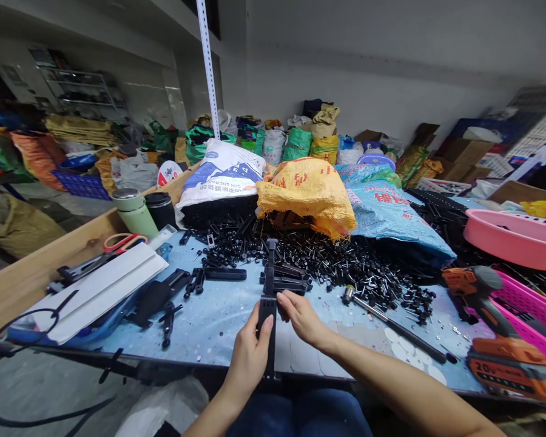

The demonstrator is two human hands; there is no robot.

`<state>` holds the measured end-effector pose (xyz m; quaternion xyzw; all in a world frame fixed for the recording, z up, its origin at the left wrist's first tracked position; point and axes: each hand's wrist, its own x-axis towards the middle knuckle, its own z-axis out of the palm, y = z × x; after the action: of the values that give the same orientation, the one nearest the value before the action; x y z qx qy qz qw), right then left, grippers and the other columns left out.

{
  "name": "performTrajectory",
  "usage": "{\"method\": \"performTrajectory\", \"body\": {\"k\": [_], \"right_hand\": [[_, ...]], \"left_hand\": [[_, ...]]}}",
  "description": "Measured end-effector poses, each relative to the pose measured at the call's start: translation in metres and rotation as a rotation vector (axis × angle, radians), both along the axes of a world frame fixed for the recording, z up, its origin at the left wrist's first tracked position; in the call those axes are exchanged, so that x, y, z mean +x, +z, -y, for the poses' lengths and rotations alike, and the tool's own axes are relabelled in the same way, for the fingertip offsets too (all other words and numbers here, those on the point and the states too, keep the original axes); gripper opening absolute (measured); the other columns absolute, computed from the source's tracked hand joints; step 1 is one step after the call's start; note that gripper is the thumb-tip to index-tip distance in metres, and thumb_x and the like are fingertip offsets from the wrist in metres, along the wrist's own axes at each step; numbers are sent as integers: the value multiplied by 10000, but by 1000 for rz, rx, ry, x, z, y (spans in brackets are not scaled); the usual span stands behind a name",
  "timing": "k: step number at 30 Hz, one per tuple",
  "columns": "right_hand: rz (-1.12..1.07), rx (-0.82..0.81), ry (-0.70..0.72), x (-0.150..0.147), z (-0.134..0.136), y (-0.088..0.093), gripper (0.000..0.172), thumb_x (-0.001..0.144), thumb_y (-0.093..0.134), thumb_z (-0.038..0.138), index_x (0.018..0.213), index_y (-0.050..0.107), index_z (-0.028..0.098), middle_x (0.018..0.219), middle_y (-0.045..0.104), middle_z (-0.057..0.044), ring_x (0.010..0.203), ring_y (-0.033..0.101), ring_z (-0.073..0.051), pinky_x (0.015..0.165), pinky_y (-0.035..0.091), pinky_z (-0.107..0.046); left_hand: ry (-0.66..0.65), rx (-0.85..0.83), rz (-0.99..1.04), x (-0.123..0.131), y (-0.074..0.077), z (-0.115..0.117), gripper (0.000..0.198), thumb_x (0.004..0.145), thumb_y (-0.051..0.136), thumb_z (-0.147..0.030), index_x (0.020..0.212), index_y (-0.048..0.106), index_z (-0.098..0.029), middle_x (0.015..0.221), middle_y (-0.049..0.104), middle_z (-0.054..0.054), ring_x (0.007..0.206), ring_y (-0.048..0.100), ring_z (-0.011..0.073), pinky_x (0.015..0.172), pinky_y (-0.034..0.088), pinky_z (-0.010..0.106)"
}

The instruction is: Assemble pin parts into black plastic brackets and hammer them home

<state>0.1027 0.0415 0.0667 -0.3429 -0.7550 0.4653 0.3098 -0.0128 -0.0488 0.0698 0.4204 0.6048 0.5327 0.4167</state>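
My left hand (251,349) is closed around a long black plastic part (267,306), which stands upright in front of me at the table's near edge. The thumb lies along its face. At the part's right side my right hand (303,318) has its thumb and fingertips pinched together. A small dark piece seems to be between them, too hidden to name. Just behind, several black plastic arms (289,278) lie on the blue table cover (227,312). Further back is a heap of small black knobs with metal pins (346,261).
A hammer (391,321) and an orange cordless drill (491,328) lie to the right, beside pink baskets (519,240). White (222,173), yellow (307,188) and blue sacks (386,200) stand behind. Scissors (125,243), a green flask (134,215) and white board (100,294) are left.
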Motion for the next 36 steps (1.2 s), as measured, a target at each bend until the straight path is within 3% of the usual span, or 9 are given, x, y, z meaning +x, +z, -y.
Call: {"method": "performTrajectory", "body": {"k": [2, 4, 7, 10, 14, 19, 25, 30, 36], "right_hand": [[-84, -326, 36, -8, 5, -3, 561, 825, 227, 716, 614, 352, 211, 520, 373, 40, 456, 341, -95, 472, 323, -239], [-23, -413, 104, -6, 5, -1, 599, 819, 155, 731, 607, 360, 210, 501, 380, 34, 432, 345, -99, 463, 331, -251], [190, 78, 97, 15, -7, 15, 635, 845, 178, 699, 710, 508, 174, 669, 557, -60, 630, 513, -168, 636, 417, -330], [372, 795, 198, 41, -30, 35, 620, 800, 349, 711, 986, 569, 162, 1030, 587, -136, 949, 508, -242, 861, 356, -419], [564, 1153, 512, 58, -51, 42, 582, 832, 315, 679, 788, 590, 169, 744, 594, -80, 689, 501, -183, 653, 368, -316], [548, 1155, 535, 64, -47, 31, 597, 853, 268, 669, 623, 532, 185, 556, 535, -40, 501, 426, -140, 488, 236, -283], [555, 1082, 480, 65, -31, 31, 610, 844, 291, 677, 591, 533, 176, 523, 533, -37, 440, 421, -115, 463, 169, -276], [573, 1100, 494, 64, -11, 32, 650, 834, 242, 702, 596, 542, 176, 517, 538, -43, 438, 426, -133, 451, 179, -283], [440, 977, 556, 67, 13, 29, 647, 803, 223, 731, 554, 500, 202, 483, 495, -23, 423, 391, -132, 436, 205, -288]], "left_hand": [[74, 94, -148, -1, -3, 0, 517, 780, 524, -495, 1185, 527, -174, 1191, 589, 118, 1160, 508, 269, 953, 421, 354], [40, 42, -131, -7, -4, 0, 538, 777, 521, -506, 1197, 512, -171, 1089, 636, 110, 1020, 597, 266, 844, 489, 351], [-141, -226, 193, -22, -1, -2, 467, 764, 520, -547, 1033, 564, -168, 624, 618, 8, 457, 580, 158, 417, 461, 248], [-347, -425, 536, -36, 1, -2, 395, 794, 486, -534, 708, 554, -154, 441, 471, -40, 256, 366, 54, 276, 262, 159], [-654, -570, 621, -44, 2, -3, 555, 834, 375, -575, 511, 512, -144, 380, 426, -11, 232, 309, 46, 268, 217, 162], [-427, -379, 119, -65, 28, -9, 576, 771, 400, -659, 747, 663, -147, 711, 666, 70, 609, 611, 173, 547, 456, 250], [-327, -15, -909, -62, 57, 13, 463, 878, 311, -470, 694, 641, -204, 697, 635, 49, 701, 581, 204, 662, 401, 279], [-242, 92, -1308, -47, 36, 36, 646, 917, 148, -508, 615, 615, -178, 584, 606, 88, 596, 569, 218, 546, 358, 287], [-345, 342, -1212, -59, 6, 65, 624, 837, 221, -665, 596, 563, -201, 531, 598, 40, 486, 542, 177, 470, 322, 275]]}}
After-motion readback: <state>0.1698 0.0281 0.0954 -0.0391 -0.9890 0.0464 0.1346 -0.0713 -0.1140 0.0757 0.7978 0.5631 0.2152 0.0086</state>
